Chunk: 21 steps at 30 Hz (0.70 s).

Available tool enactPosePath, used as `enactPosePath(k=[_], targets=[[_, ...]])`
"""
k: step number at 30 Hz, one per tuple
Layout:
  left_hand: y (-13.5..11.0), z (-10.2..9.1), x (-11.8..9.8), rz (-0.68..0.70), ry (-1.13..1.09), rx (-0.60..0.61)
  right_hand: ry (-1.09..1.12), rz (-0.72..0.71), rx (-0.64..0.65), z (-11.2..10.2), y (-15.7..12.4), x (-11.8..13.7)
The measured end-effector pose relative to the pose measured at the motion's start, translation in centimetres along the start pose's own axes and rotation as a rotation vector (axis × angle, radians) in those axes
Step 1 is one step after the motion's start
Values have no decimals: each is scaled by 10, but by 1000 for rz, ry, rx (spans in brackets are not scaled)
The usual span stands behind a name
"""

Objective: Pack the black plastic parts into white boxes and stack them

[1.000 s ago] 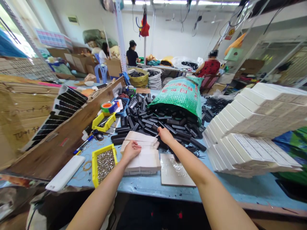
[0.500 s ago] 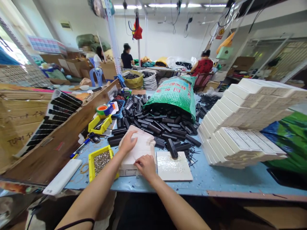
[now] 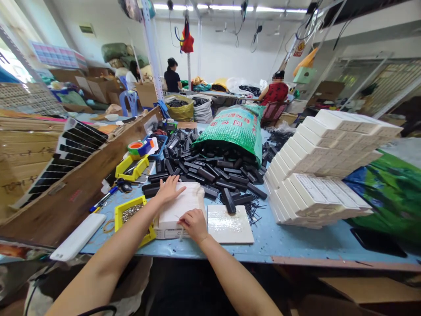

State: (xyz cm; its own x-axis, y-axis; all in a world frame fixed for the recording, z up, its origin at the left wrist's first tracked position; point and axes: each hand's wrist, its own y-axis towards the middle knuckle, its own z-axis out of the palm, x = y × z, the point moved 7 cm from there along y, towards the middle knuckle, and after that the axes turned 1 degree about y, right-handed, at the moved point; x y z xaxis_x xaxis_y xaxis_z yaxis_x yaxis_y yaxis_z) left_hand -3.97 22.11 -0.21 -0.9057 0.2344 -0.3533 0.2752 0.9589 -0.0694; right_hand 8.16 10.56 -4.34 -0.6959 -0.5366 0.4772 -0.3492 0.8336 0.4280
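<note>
A stack of thin white sheets or flattened boxes (image 3: pixel 188 197) lies on the blue table right before me, with black print along its front side. My left hand (image 3: pixel 167 192) rests open on its far left part, fingers stretched out. Over the near right corner, my right hand (image 3: pixel 195 224) is closed in a pinch. Something thin and pale shows at its fingertips, too small to name. Beside the stack on the right lies a flat white block with a shiny top (image 3: pixel 230 226). Partly behind my left forearm, a yellow tray (image 3: pixel 119 219) holds small metal pieces.
Black plastic cases (image 3: pixel 210 175) spill from a green sack (image 3: pixel 235 131) behind the stack. Tall piled white boxes (image 3: pixel 305 193) stand on the right. A wooden board (image 3: pixel 82 175), a second yellow tray (image 3: pixel 138 169), pens and tape lie left. Several people sit or stand farther back.
My left hand has spread its fingers and shifted toward the far left edge of the stack. My right hand stays pinched near the front. The whole view has shifted slightly.
</note>
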Motion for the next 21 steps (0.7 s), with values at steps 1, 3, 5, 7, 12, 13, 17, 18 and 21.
enactPosePath(k=[1,3,5,7,12,13,17,18,21], targets=[[-12,1,-1,31,1,31,34,14,10,-1,3,-2],[-41,9,-4,118,37,119,96,49,32,-5,8,-5],[-67,24,-6,187,184,174,136,74,50,-9,11,-2],[-83,39,-7,206,308,207,180,35,63,-15,4,12],[-81,53,-14,212,364,214,515,-9,211,-42,-78,54],[-79,53,-16,212,363,215,586,62,222,-59,-103,53],[-79,48,-16,205,361,214,784,292,-138,-201,-214,40],[-81,45,-14,202,375,192,794,308,-365,-252,-242,37],[-94,31,-14,319,294,63,602,330,-921,-368,-316,43]])
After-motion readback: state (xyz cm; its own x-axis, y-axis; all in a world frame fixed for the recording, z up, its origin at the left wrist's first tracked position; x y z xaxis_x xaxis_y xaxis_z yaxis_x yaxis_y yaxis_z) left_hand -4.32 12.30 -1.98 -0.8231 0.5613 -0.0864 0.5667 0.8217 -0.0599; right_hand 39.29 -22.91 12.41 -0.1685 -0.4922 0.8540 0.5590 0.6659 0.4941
